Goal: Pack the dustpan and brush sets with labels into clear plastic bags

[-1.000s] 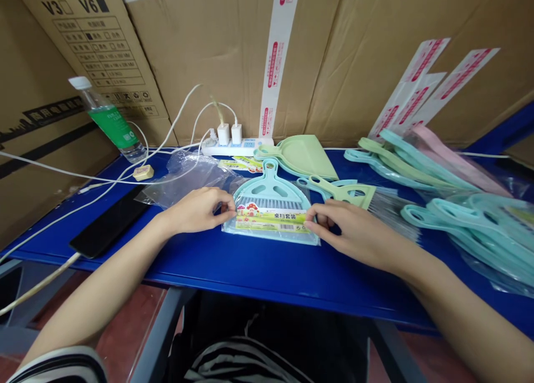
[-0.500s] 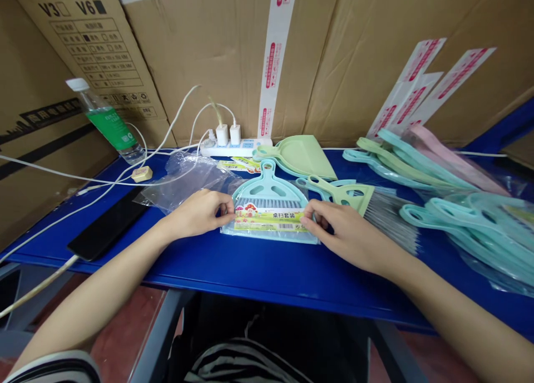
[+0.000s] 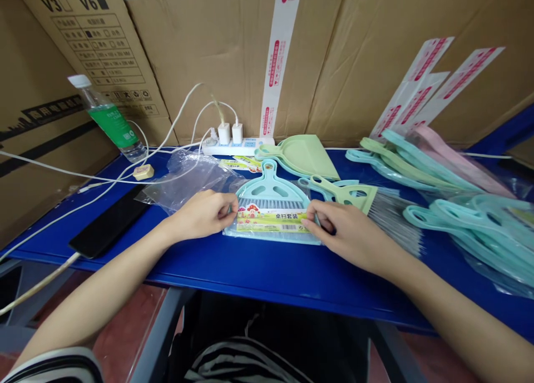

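A light blue brush and dustpan set [image 3: 269, 191] lies in a clear plastic bag in front of me, handles pointing away. Across its bristles is a printed label card [image 3: 271, 218] with mushroom pictures. My left hand [image 3: 211, 213] is closed, thumb and fingers pinching the bag's left edge by the card. On the other side, my right hand [image 3: 344, 227] pinches the bag's right edge near the card's end; its fingertips partly cover that edge. Just beyond the right hand lies a green brush [image 3: 346, 192] with grey bristles, over blue ones.
A green dustpan [image 3: 306, 155] lies behind the set, near a white power strip [image 3: 246, 146]. Blue, green and pink sets [image 3: 479, 221] pile up at right. At left are an empty plastic bag [image 3: 196, 177], a black phone [image 3: 108, 224], cables and a bottle [image 3: 112, 124].
The view has shifted slightly, so everything appears a little further right. Both hands keep the same pinch on the bag's edges, and the set stays flat on the table.
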Tool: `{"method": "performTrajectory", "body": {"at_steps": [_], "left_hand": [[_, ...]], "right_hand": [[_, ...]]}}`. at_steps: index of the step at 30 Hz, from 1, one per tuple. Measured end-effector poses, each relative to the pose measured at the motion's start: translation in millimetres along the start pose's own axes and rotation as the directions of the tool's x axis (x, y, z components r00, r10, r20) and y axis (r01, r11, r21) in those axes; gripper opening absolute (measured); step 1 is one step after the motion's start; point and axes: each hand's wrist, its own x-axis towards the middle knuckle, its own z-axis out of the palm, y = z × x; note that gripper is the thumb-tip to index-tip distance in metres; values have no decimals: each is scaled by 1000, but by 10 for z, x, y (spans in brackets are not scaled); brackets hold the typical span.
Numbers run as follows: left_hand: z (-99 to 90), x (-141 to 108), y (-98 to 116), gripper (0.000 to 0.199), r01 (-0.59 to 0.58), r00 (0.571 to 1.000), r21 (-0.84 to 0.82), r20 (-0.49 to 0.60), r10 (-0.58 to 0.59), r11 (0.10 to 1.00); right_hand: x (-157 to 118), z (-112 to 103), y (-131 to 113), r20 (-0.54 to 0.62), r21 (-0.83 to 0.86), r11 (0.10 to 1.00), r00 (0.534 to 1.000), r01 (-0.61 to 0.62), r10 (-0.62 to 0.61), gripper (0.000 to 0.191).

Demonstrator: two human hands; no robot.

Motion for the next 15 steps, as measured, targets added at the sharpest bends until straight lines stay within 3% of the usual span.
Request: {"method": "performTrajectory", "body": {"at_steps": [3, 6, 10, 15], "left_hand": [[36, -10, 56, 15, -29, 996, 145, -84, 41, 989], [64, -21, 120, 26, -149, 974, 217, -135, 181, 965], [85, -27, 190, 39, -287, 949, 226, -70, 309, 931], [133, -10, 229, 43, -327, 943, 274, 26, 333, 905]], "right_hand": [[0, 28, 19, -81, -75, 989, 987, 130, -136, 17], [4, 49, 2, -128, -131, 952, 948, 275, -291, 17], [1, 69, -50, -48, -133, 913, 917, 386, -395, 27], [5, 111, -67, 22, -119, 906, 914, 405, -406, 33]]}}
